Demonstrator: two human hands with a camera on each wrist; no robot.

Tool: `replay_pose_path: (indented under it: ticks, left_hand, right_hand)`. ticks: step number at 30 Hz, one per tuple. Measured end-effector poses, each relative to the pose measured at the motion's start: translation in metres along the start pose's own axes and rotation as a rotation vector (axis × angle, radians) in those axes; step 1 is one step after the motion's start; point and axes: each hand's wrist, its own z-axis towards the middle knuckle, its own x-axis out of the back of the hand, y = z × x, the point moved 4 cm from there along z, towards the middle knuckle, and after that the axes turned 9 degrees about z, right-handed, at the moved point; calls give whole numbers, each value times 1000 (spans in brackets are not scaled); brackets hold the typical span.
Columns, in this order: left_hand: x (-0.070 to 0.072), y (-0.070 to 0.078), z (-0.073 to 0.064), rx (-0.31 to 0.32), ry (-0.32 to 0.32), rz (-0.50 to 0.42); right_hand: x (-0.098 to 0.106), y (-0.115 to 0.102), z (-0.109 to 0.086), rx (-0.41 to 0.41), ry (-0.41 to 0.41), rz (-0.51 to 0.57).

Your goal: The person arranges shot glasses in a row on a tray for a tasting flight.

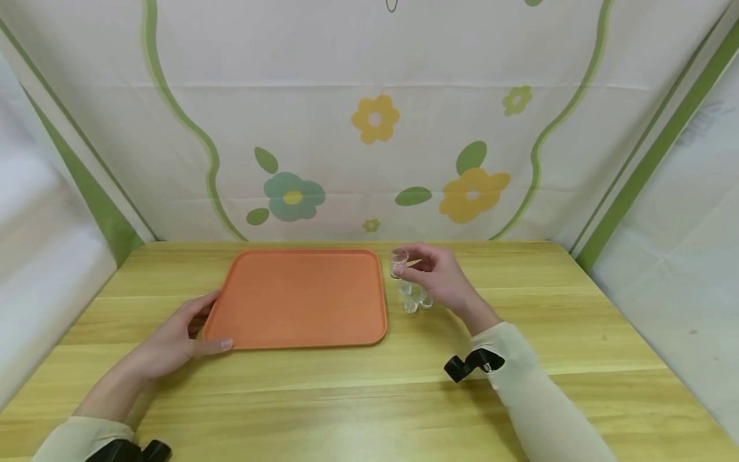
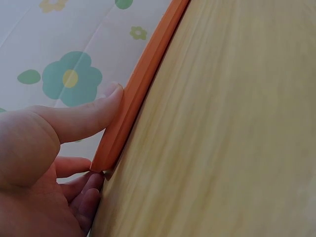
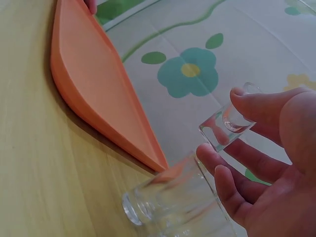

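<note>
An orange rectangular tray (image 1: 300, 298) lies flat on the wooden table. My left hand (image 1: 167, 340) grips its near left corner, the thumb along the front rim and the fingers at the left side; the left wrist view shows the thumb on the tray's edge (image 2: 133, 94). To the right of the tray, my right hand (image 1: 441, 276) pinches a small clear shot glass (image 3: 227, 126) between thumb and fingers, held above the table. Several more clear shot glasses (image 1: 411, 304) stand just below that hand, partly hidden by it.
The wooden table (image 1: 323, 404) reaches back to a white flowered curtain (image 1: 335, 58). White cloth sides with green bands flank it left and right. A black wrist camera (image 1: 473, 364) sits on the right sleeve.
</note>
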Motion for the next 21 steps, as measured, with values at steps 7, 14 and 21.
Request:
replay_pose_path:
  ticks: [7, 14, 21]
  left_hand:
    - [0, 0, 0, 1, 1, 2]
    - [-1, -1, -1, -3, 7, 12]
    - [-1, -1, -1, 4, 8, 22]
  right_hand:
    - [-14, 1, 3, -6, -17, -27]
    - [-25, -2, 5, -13, -59, -28]
    - [-36, -6, 7, -13, -85, -42]
